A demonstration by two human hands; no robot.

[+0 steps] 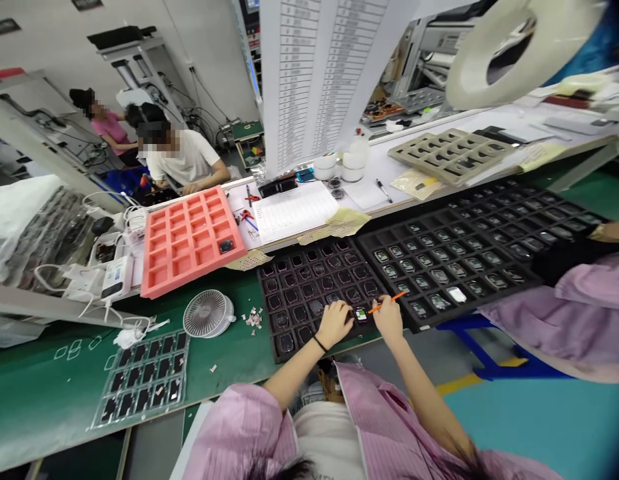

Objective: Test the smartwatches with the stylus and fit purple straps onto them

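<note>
My left hand, with a black band at its wrist, is bent over the near right part of a black tray. Its curled fingertips meet the left edge of a small square device whose face shows green and white. In my right hand the fingers close around a thin orange stick-like tool, its lower end pointing left at that device. Several dark square devices with rounded corners sit in the tray's pockets. My fingers hide part of the nearest pockets.
A second black tray of devices adjoins on the right, near another person's pink sleeve. Left are a small fan, paper scraps and a clear tray. A pink tray rests on the shelf; a tape roll hangs overhead.
</note>
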